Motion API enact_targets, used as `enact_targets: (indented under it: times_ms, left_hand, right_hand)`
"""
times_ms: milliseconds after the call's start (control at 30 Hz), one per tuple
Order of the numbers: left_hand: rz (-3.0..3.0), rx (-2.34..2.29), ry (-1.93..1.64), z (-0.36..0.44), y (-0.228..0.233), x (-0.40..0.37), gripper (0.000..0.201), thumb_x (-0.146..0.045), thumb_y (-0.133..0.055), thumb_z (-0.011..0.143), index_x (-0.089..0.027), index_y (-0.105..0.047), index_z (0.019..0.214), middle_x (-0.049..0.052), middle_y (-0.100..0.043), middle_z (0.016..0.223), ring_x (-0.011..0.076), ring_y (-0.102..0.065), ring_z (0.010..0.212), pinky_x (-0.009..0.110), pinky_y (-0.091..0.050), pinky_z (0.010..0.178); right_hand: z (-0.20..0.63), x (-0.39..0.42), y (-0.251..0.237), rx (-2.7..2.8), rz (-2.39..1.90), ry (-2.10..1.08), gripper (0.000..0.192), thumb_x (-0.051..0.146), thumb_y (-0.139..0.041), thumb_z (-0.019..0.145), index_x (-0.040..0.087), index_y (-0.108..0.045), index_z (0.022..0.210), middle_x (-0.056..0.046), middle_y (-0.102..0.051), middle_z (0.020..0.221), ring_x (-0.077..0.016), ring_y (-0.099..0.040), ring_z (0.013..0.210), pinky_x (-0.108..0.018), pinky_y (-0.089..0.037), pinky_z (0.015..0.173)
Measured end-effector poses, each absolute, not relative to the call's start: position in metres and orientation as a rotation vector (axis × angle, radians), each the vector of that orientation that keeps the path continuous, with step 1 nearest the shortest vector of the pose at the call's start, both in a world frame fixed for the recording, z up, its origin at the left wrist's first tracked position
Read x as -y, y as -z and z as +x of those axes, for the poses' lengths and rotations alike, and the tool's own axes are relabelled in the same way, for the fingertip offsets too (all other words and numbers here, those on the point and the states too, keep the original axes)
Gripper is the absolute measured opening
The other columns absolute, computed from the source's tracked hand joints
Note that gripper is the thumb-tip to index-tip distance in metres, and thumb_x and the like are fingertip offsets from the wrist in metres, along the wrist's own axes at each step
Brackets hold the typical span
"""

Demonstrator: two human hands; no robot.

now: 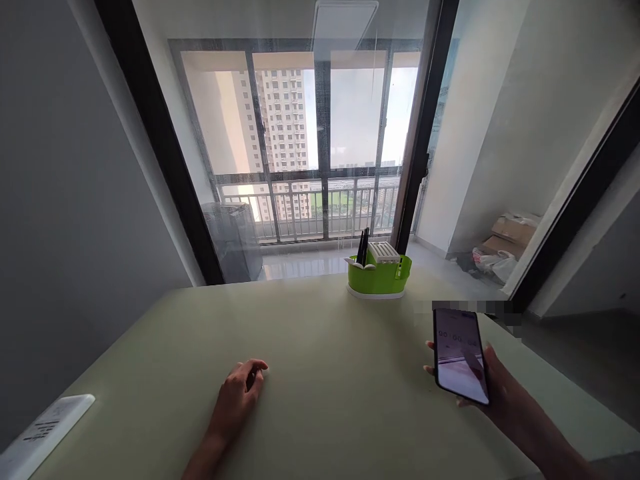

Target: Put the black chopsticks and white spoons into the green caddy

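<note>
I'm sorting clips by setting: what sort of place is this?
Probably a high-rise flat: a table by a glazed balcony facing a tower block, with a green utensil holder. The right hand holds a phone.

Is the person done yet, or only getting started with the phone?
It looks like only the start. Done: nothing on the table looks worked on. In hand: the right hand holds a phone upright with its screen lit, while the left hand rests flat on the table. Left: the green holder with black sticks stands untouched at the far edge.
</note>
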State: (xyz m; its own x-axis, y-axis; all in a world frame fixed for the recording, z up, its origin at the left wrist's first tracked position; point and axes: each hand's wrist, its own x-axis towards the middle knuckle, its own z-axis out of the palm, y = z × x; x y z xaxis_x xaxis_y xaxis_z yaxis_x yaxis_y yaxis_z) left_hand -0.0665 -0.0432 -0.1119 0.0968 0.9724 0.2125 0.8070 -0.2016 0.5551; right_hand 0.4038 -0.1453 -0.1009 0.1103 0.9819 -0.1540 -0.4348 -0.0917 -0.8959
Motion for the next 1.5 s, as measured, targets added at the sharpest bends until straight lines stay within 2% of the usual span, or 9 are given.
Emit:
enact_targets:
  times_ms: [600,800,967,1067,1200,1300,1367,1433,1500]
  left_hand:
    - [2.121,-1.758,-0.767,-0.068,0.113,0.042,0.033,-0.040,-0.040,0.094,-0.024,-0.069,0.098,0.002,-0.066,0.085,0.0185,-0.065,0.079,0.029,-0.051,0.075]
    - [2.107,-1.767,-0.755,-0.067,0.113,0.042,0.033,-0.040,-0.040,0.093,-0.025,-0.069,0.100,0.002,-0.067,0.088,0.0189,-0.066,0.080,0.030,-0.051,0.076]
    - [2.094,-1.771,-0.752,-0.066,0.111,0.042,0.033,-0.041,-0.040,0.093,-0.025,-0.068,0.099,0.003,-0.066,0.087,0.0191,-0.065,0.079,0.031,-0.051,0.075]
    - [2.094,-1.765,-0.769,-0.065,0.110,0.043,0.032,-0.040,-0.040,0.093,-0.024,-0.068,0.099,0.003,-0.066,0.086,0.0194,-0.065,0.079,0.031,-0.051,0.075]
    - [2.112,-1.741,-0.776,-0.066,0.112,0.043,0.032,-0.040,-0.041,0.093,-0.024,-0.068,0.099,0.002,-0.065,0.085,0.0194,-0.065,0.079,0.031,-0.051,0.075]
    - [2.115,-1.754,-0.768,-0.068,0.114,0.041,0.033,-0.040,-0.040,0.094,-0.025,-0.069,0.099,0.002,-0.065,0.085,0.0187,-0.064,0.077,0.030,-0.051,0.073]
    - [2.116,-1.759,-0.769,-0.069,0.115,0.041,0.033,-0.040,-0.040,0.094,-0.025,-0.069,0.099,0.002,-0.065,0.085,0.0184,-0.065,0.077,0.030,-0.051,0.073]
    - [2.111,-1.759,-0.771,-0.069,0.115,0.041,0.033,-0.041,-0.041,0.094,-0.025,-0.069,0.099,0.002,-0.065,0.086,0.0185,-0.065,0.077,0.030,-0.051,0.073]
    - [2.108,-1.760,-0.766,-0.068,0.115,0.040,0.032,-0.040,-0.041,0.093,-0.025,-0.069,0.099,0.002,-0.065,0.086,0.0187,-0.065,0.078,0.030,-0.051,0.075]
  right_hand:
    - [0.409,0.147,0.102,0.738,-1.009,-1.399,0.068,0.074,-0.041,0.089,0.037,-0.046,0.145,-0.005,-0.051,0.151,-0.0402,-0.059,0.124,-0.037,-0.060,0.057]
    - [0.412,0.147,0.104,0.716,-0.993,-1.429,0.064,0.057,-0.059,0.088,0.036,-0.043,0.147,-0.005,-0.048,0.153,-0.0411,-0.057,0.127,-0.038,-0.062,0.059]
    - [0.409,0.149,0.103,0.752,-1.041,-1.400,0.083,0.042,-0.075,0.080,0.038,-0.034,0.152,-0.007,-0.047,0.154,-0.0394,-0.059,0.125,-0.034,-0.063,0.059]
    - [0.407,0.149,0.100,0.771,-1.041,-1.395,0.081,0.045,-0.071,0.084,0.036,-0.031,0.154,-0.008,-0.045,0.155,-0.0393,-0.057,0.128,-0.035,-0.063,0.062]
    - [0.403,0.149,0.095,0.724,-1.019,-1.453,0.071,0.053,-0.063,0.088,0.035,-0.037,0.151,-0.007,-0.044,0.156,-0.0408,-0.054,0.130,-0.038,-0.063,0.062]
    - [0.400,0.150,0.091,0.646,-0.900,-1.526,0.061,0.060,-0.054,0.092,0.034,-0.046,0.147,-0.006,-0.045,0.155,-0.0385,-0.051,0.134,-0.045,-0.062,0.081]
    - [0.398,0.151,0.091,0.570,-0.776,-1.589,0.061,0.063,-0.048,0.093,0.030,-0.050,0.145,-0.007,-0.047,0.154,-0.0366,-0.048,0.137,-0.052,-0.053,0.101]
    - [0.398,0.151,0.092,0.474,-0.700,-1.664,0.063,0.062,-0.044,0.095,0.023,-0.055,0.142,-0.010,-0.050,0.151,-0.0340,-0.048,0.137,-0.051,-0.044,0.111]
    - [0.399,0.151,0.094,0.373,-0.693,-1.730,0.062,0.057,-0.041,0.097,0.014,-0.060,0.137,-0.013,-0.055,0.146,-0.0299,-0.050,0.136,-0.045,-0.042,0.114]
